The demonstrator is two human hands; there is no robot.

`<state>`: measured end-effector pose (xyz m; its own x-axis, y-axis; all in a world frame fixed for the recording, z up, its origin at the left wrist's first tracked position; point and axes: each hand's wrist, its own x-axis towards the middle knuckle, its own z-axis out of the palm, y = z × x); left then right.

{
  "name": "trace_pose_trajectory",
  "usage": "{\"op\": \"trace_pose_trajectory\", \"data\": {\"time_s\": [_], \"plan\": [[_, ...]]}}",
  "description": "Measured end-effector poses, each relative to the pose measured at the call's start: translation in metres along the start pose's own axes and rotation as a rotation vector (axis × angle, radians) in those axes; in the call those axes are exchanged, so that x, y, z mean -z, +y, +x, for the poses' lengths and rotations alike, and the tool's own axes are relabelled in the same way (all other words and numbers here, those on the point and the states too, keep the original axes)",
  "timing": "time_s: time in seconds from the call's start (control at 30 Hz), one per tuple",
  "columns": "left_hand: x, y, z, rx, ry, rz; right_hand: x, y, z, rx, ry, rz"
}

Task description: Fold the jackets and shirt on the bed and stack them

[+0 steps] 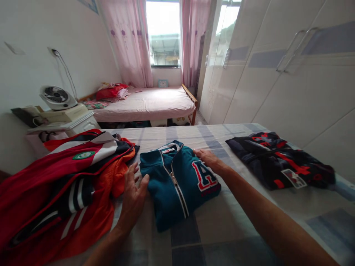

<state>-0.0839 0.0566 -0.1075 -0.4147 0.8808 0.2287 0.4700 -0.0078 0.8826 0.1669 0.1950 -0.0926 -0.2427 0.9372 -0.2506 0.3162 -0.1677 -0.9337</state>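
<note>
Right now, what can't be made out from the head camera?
All in the head view:
- Teal jacket, back and underside: hidden by its own folded front.
- Right hand, palm: hidden by the back of the hand, so its grip is unclear.
- Lettering under the A: too small and dark to read.
- Red garment, far left part: cut off by the left edge.
- Pale patch on the dark garment: print too blurred.

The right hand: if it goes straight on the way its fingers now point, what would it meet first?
The right hand would most likely meet the teal jacket first; whether they already touch is hard to tell.
</note>
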Motion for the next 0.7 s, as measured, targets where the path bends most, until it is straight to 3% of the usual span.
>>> {"op": "trace_pose_trajectory", "data": {"time_s": [0.17, 0.3, 0.4, 0.5, 0.7], "plan": [[-0.013, -0.02, -0.001, -0.277, -0.15, 0.295, 0.0, -0.003, -0.008, -0.124, -0.246, 0.158], [-0.02, -0.04, 0.006, -0.366, -0.121, 0.34, -0.004, -0.001, 0.001, -0.245, -0.373, 0.264], [-0.019, -0.047, 0.009, -0.382, -0.128, 0.329, -0.009, -0.002, 0.001, -0.233, -0.465, 0.354], [-0.015, -0.049, 0.01, -0.35, -0.144, 0.304, -0.014, -0.004, -0.005, -0.174, -0.45, 0.395], [-0.014, -0.049, 0.013, -0.164, -0.156, 0.194, -0.001, -0.032, -0.046, -0.027, -0.157, 0.556]]}}
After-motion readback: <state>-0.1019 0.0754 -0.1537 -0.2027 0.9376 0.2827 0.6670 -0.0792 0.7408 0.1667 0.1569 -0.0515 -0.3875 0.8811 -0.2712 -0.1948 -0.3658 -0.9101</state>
